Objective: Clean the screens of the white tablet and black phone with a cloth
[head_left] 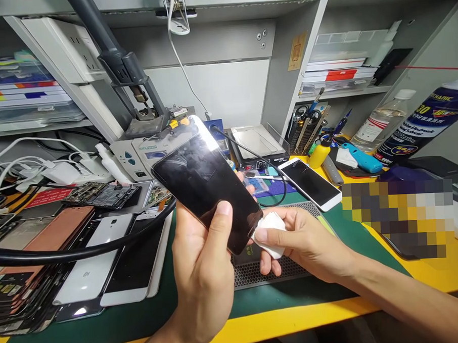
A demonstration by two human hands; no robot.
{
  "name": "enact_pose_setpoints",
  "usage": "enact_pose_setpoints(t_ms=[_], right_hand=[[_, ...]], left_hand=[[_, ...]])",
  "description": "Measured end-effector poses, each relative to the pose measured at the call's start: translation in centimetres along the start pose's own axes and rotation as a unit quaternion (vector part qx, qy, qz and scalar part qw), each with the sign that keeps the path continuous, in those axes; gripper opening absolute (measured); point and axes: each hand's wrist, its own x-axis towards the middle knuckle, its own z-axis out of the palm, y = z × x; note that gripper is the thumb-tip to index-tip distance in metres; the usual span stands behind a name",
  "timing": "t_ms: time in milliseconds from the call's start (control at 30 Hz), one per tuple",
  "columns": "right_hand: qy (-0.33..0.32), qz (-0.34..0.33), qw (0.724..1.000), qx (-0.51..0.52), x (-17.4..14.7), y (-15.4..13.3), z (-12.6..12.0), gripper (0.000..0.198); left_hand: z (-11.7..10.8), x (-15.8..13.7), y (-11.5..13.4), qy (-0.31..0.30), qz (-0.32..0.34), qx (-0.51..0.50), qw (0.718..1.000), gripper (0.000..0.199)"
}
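My left hand (205, 273) grips a black smartphone (214, 177) along its sides, with the thumb lying on the dark screen. The phone is tilted, its lower end pointing toward my right hand (308, 239). Between the thumb and fingers of that right hand is a small white wad (272, 235), which looks like folded tissue. It touches the phone's bottom edge. Bright glare covers the phone's upper end. Below the hands, a perforated grey plate (245, 277) lies on the green mat (144, 327), partly covered by them.
Stacked phones and phone parts (85, 263) fill the left side, with a thick black cable (114, 252) crossing above them. A white phone (311, 183) lies behind my right hand. At the right stand a clear bottle (382, 122) and a spray can (424, 120).
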Motion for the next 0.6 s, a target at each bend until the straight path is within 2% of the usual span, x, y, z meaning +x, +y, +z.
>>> enact_pose_setpoints(t_ms=[100,433,600], right_hand=[[0.001,-0.002,1.000,0.005,0.00,-0.09,0.14,0.022],[0.016,0.022,1.000,0.014,0.19,0.12,0.54,0.025],[0.011,0.023,1.000,0.010,0.22,0.08,0.44,0.023]], left_hand=[[0.05,-0.12,-0.04,-0.003,-0.009,-0.008,1.000,0.036],[0.52,-0.47,-0.35,0.002,0.007,0.007,1.000,0.053],[0.63,-0.49,-0.58,0.003,0.011,0.003,1.000,0.052]])
